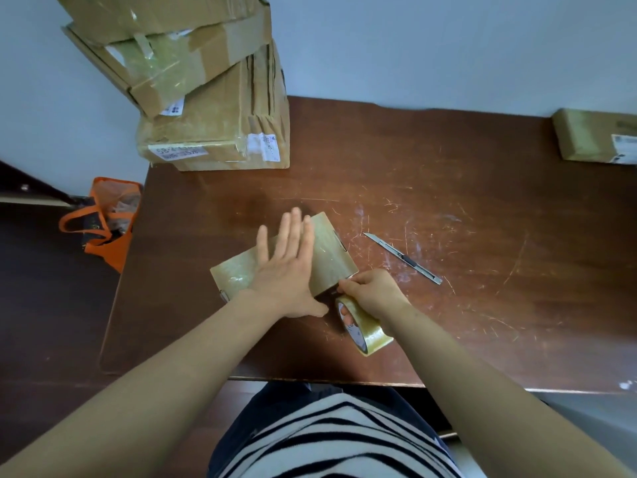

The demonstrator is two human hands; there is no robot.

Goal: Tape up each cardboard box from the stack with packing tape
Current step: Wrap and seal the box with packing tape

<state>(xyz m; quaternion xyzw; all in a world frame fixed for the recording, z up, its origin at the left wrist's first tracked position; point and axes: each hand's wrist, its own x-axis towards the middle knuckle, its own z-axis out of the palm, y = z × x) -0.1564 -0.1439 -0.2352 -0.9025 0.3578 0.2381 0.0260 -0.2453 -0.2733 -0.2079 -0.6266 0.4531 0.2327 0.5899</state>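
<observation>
left grip flat, pressing small box | right grip curled round tape roll, hiding box's near corner | box stack top cropped

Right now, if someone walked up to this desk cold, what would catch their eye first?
Centrally, the left hand lies flat on a small taped box while the right hand holds a roll of clear tape at its near corner. Then the leaning stack of boxes at far left, and a utility knife right of the box.

Small flat cardboard box, tape-covered, lies on the surface; clear tape roll stands at its near corner.
</observation>
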